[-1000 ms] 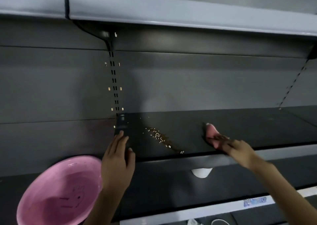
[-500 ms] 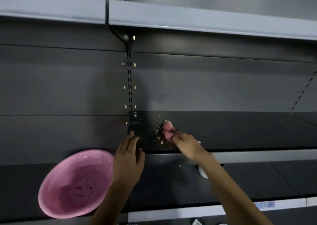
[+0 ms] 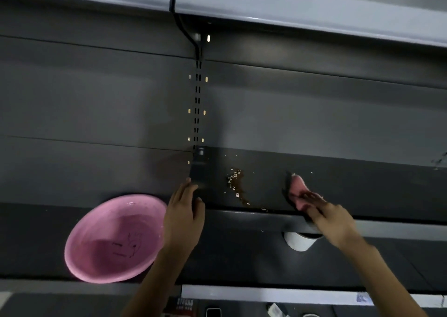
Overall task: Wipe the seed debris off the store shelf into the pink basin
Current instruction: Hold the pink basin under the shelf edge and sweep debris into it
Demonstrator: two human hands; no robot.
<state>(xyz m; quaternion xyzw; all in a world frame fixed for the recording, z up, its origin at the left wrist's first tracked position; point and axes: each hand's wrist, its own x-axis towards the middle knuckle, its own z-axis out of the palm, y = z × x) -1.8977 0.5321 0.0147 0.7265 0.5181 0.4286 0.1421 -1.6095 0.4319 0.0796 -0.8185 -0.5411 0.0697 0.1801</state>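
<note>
A small pile of seed debris [image 3: 235, 183] lies on the dark store shelf [image 3: 350, 186], trailing toward the shelf's front edge. My right hand [image 3: 331, 216] presses a pink cloth [image 3: 298, 188] flat on the shelf, to the right of the seeds and apart from them. My left hand [image 3: 183, 217] rests with fingers together against the shelf's left end, by the front corner. The pink basin [image 3: 113, 239] sits on the lower shelf, below and left of my left hand, tilted and with nothing in it.
A slotted upright [image 3: 197, 104] runs up the back panel above the shelf's left end. A grey upper shelf [image 3: 290, 9] overhangs. A white rounded object [image 3: 300, 241] shows under the shelf's front lip. Small items lie at the bottom edge.
My right hand has pulled the pink cloth back to the right, away from the seeds. The seeds now sit in a tighter pile nearer the left end. My left hand has stayed put.
</note>
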